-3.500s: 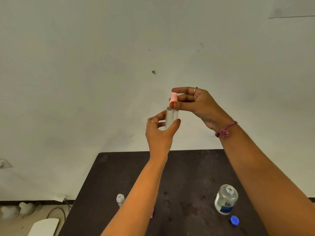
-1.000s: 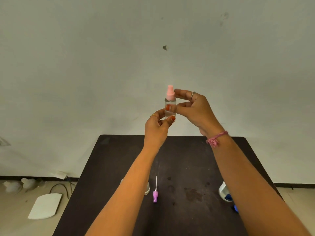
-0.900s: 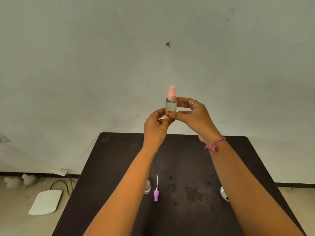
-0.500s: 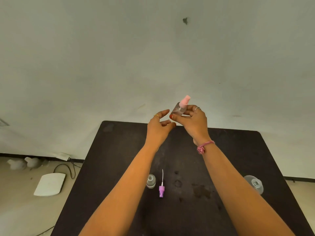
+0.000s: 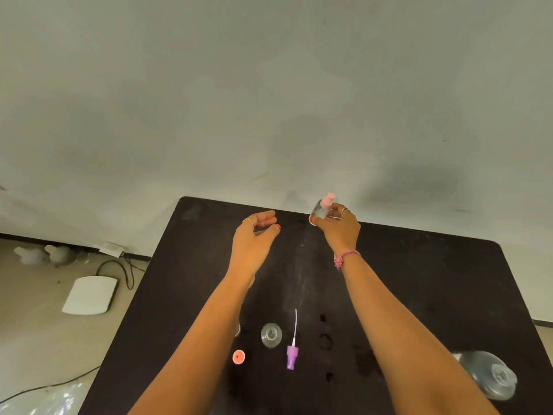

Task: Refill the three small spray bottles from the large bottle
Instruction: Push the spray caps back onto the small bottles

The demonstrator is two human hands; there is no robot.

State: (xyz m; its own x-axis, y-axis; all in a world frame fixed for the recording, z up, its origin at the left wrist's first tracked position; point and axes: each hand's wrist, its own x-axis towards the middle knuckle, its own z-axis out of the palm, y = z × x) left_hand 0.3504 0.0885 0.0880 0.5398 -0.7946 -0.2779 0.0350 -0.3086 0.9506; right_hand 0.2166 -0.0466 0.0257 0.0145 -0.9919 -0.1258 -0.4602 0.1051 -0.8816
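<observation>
Pink-capped, the small spray bottle (image 5: 322,208) sits pinched in the fingers of the right hand (image 5: 339,227), above the far edge of the dark table (image 5: 419,280). The left hand (image 5: 254,236) hovers beside it, loose and empty. Nearer, an uncapped small bottle (image 5: 271,334) stands by a purple sprayer (image 5: 292,353); the large bottle (image 5: 489,375) stands right.

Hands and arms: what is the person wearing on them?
Both arms are bare, no sleeves. The right hand has a pink braided bracelet at the wrist and a ring. The left hand wears a thin gold ring. The nails are painted orange-red.
</observation>
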